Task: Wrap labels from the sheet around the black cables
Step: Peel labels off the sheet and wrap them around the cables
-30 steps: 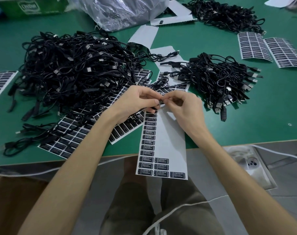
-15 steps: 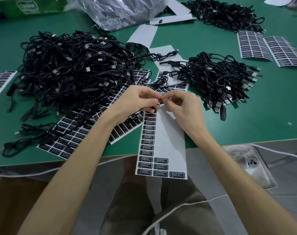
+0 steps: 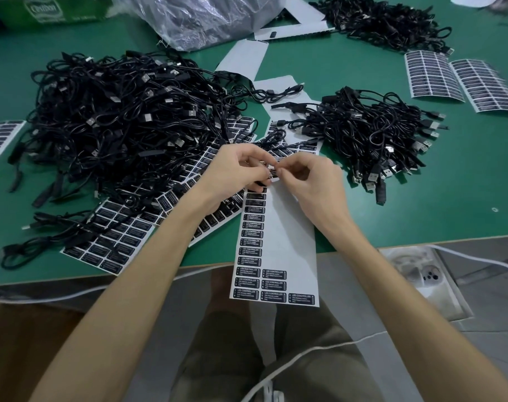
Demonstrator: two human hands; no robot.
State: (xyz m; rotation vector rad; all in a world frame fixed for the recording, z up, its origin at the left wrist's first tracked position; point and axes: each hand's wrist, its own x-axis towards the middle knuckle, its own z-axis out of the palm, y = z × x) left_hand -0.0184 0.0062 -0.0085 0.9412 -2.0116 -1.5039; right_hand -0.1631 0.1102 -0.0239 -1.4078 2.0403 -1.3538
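Both hands meet low over the green counter (image 3: 464,184), fingertips drawn in tight. The left hand (image 3: 235,172) and the right hand (image 3: 319,184) each pinch one small black label (image 3: 271,173) from either side, just above the top of the label sheet (image 3: 290,236). A thin black cable (image 3: 271,137) runs away from the fingers toward the far side, so the label seems to be closing round it. The fingers hide whether the ends have met.

By my reckoning the job is well short of half done. The sheet in use is stripped bare down its middle and right columns, bar a few labels at the bottom, while its left column is mostly full. The tidier small pile (image 3: 371,132) on the right, plugs all pointing one way, looks like finished work, though I can't make out labels on it. The big tangled heap (image 3: 125,120) on the left looks like work waiting, and it is far larger. Full sheets lie under that heap (image 3: 116,245) and off to the far right (image 3: 432,74) — plenty of stock left.

The label is a narrow black rectangle with white print. It is bent between the fingertips, and half of it is covered by them.
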